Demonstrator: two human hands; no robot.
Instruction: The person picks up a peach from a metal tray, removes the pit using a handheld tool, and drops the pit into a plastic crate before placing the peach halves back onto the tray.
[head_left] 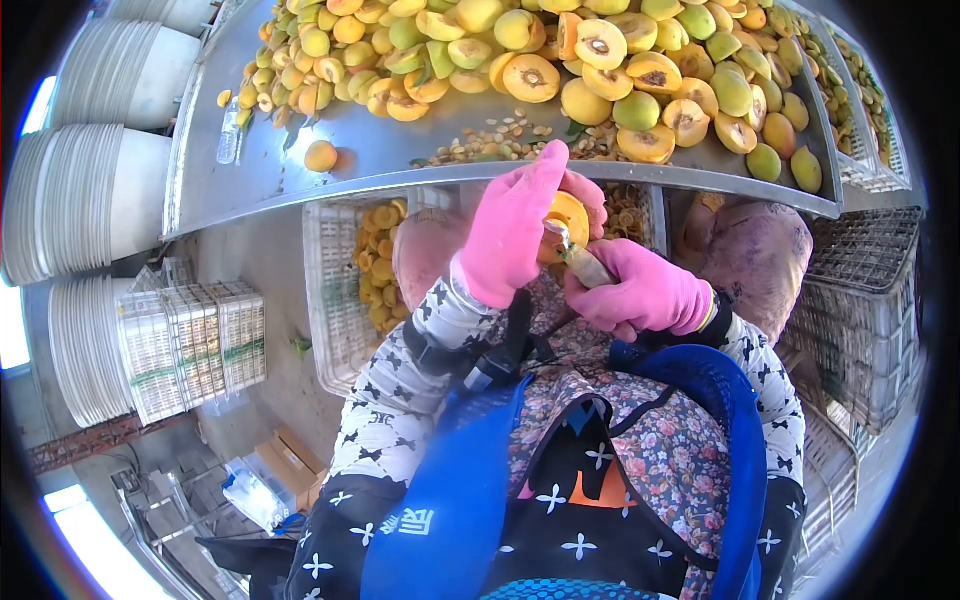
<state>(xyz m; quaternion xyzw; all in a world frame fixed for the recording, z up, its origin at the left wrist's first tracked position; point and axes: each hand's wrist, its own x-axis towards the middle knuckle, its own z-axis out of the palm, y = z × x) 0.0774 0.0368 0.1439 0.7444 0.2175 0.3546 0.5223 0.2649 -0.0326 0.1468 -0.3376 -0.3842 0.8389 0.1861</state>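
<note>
In a pink glove, my left hand (515, 230) is closed round a yellow peach half (570, 212) just off the near edge of the metal table. My right hand (645, 290), also gloved in pink, grips a pitting spoon (588, 266) by its thick pale handle. The spoon's short metal tip touches the cut face of the peach half; its exact shape is hard to make out. Beyond both hands, a heap of peaches (530, 78), many halved with stones showing, covers much of the table (270, 170). Loose stones (490, 140) lie near its edge.
Below the table edge, a white crate (335, 300) holds yellow peach pieces (378, 270). Stacked crates stand at right (850, 320) and left (195, 345). Stacks of pale round trays (90, 200) rise at far left. A plastic bottle (229, 135) lies on the table.
</note>
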